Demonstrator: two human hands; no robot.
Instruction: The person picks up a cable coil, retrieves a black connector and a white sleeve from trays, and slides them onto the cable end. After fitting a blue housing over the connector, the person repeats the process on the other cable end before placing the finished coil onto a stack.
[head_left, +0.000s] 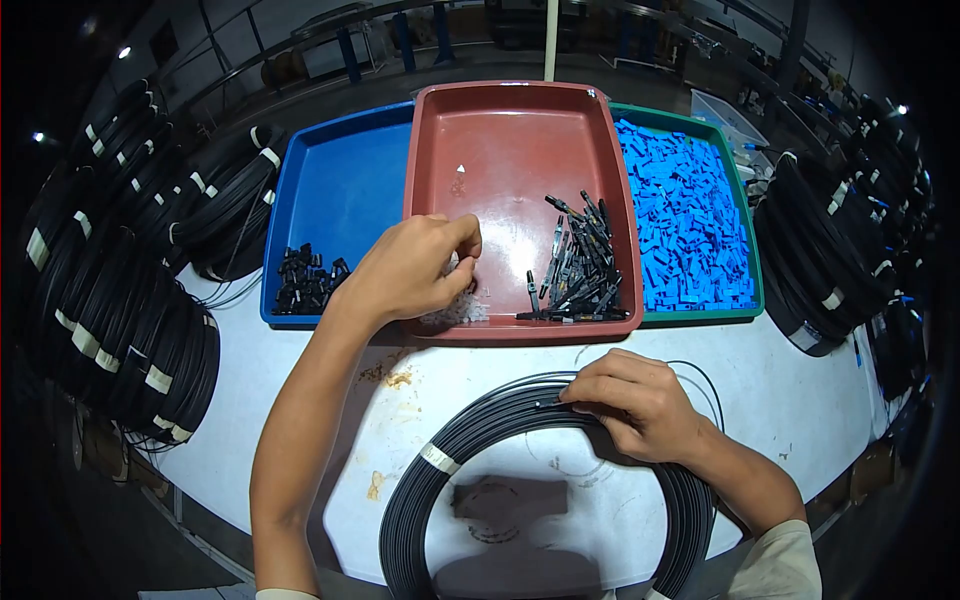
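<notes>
My left hand (pixel 408 268) hangs over the near left corner of the red tray (pixel 505 150), its thumb and index finger curled close together. Whatever may be between those fingertips is hidden. Beneath it lie small clear-white pieces (pixel 462 312), partly covered by the hand. My right hand (pixel 642 402) is closed on the end of a black cable, whose pale tip (pixel 545 404) points left past the fingers. That hand rests over the top of a coil of black cable (pixel 480 415), bound with white tape (pixel 439 459). Slim black connectors (pixel 585 265) are heaped at the tray's right.
A blue tray (pixel 345 150) holds small black parts (pixel 305 282). The green tray (pixel 757 290) is full of blue clips (pixel 690 220). Stacked black cable coils stand left (pixel 120 330) and right (pixel 820 250). All sit around a white table (pixel 800 420).
</notes>
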